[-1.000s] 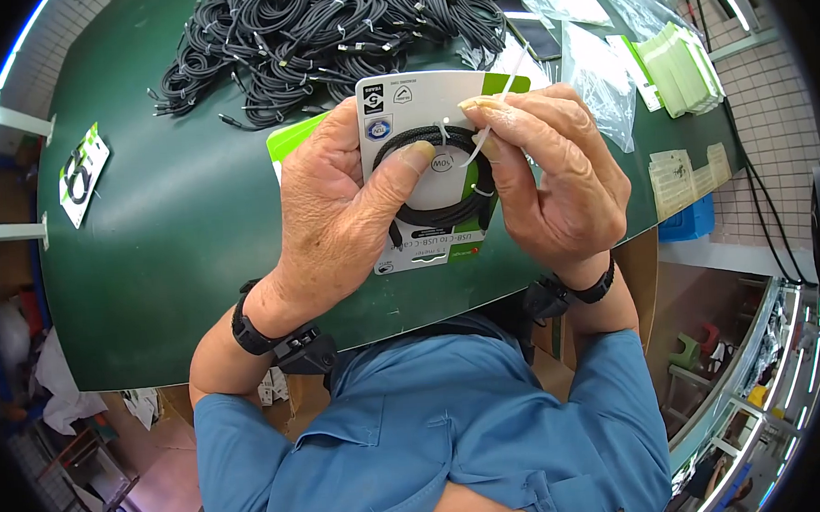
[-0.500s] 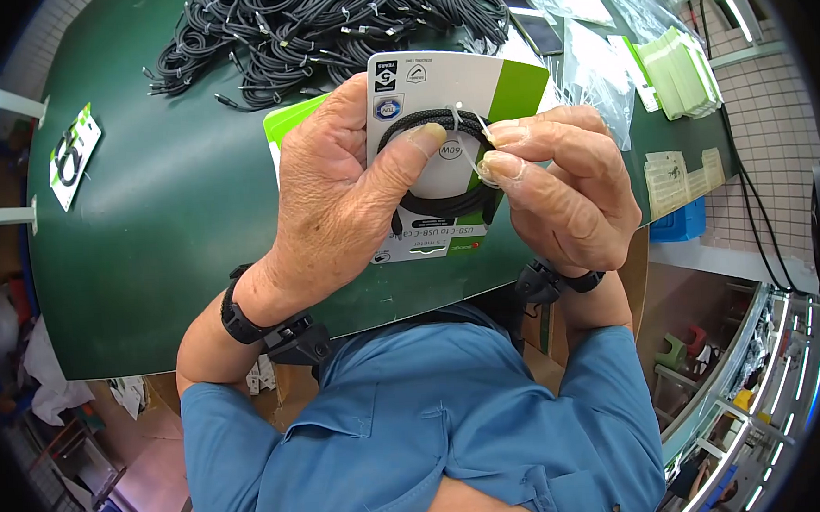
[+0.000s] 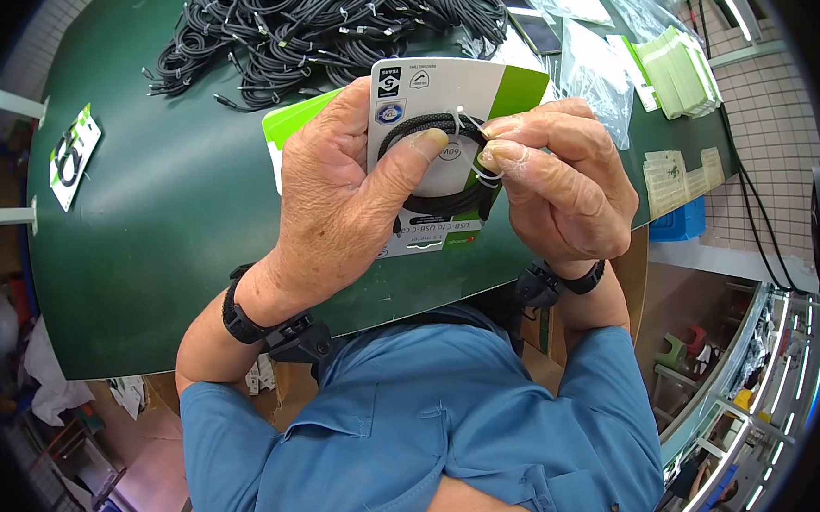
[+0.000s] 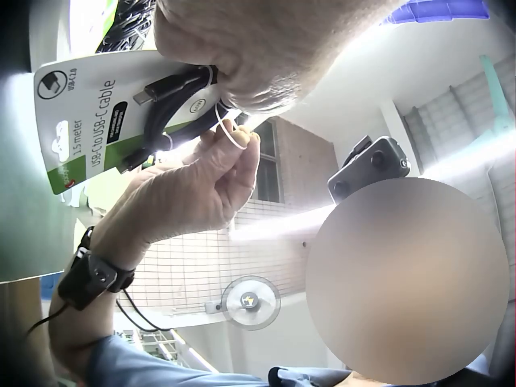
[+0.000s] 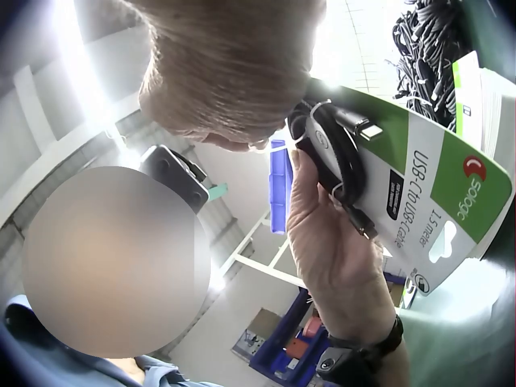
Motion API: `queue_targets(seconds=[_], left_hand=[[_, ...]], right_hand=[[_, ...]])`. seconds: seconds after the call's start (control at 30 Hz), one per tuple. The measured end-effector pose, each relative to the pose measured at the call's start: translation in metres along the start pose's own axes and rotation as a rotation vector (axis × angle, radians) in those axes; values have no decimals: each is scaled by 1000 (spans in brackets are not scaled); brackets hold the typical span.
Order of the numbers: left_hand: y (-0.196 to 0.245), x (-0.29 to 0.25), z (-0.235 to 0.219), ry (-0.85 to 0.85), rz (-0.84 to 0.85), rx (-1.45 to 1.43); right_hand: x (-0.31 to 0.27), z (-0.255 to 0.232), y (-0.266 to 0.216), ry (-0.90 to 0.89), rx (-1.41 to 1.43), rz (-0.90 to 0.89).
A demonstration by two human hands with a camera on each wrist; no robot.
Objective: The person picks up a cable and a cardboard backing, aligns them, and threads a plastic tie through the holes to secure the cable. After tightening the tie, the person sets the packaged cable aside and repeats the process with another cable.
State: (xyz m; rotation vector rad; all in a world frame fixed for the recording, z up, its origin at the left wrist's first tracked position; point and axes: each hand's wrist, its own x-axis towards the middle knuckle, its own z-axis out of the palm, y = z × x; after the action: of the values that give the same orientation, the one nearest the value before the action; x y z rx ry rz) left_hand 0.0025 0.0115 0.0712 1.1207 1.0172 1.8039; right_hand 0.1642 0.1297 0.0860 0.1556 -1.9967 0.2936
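Observation:
My left hand [image 3: 333, 204] grips a white and green cardboard cable card [image 3: 461, 75], thumb on its front and fingers behind. Against the card lies a coiled black USB-C cable [image 3: 449, 202], and the left thumb presses on the coil. A thin white cable tie [image 4: 229, 127] loops out from the coil. My right hand [image 3: 569, 187] pinches this tie between thumb and forefinger at the coil's right side. Both metal plugs [image 5: 371, 131] of the cable show in the wrist views, near the printed "USB-C to USB-C cable" text.
A big heap of coiled black cables [image 3: 324, 33] covers the table's far side. Another carded cable [image 3: 75, 158] lies at left; green-and-white cards [image 3: 296, 123] sit behind the left hand. A stack of cards [image 3: 683, 75], clear plastic bags [image 3: 596, 84] and a phone [image 3: 535, 31] are at right.
The right fingers have shifted from holding the tie's tail up near the card's top right to pinching it lower, beside the coil. The card has moved slightly up and right.

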Motion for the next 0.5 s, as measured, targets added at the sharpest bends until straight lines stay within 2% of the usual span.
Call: queue_targets(seconds=[0.37,0.5], left_hand=[[-1,0,0,-8,-20,29],[-1,-1,3,7,-35,-44]], right_hand=[[1,-1,0,-20,-11,10],[0,0,3,1,-15,12]])
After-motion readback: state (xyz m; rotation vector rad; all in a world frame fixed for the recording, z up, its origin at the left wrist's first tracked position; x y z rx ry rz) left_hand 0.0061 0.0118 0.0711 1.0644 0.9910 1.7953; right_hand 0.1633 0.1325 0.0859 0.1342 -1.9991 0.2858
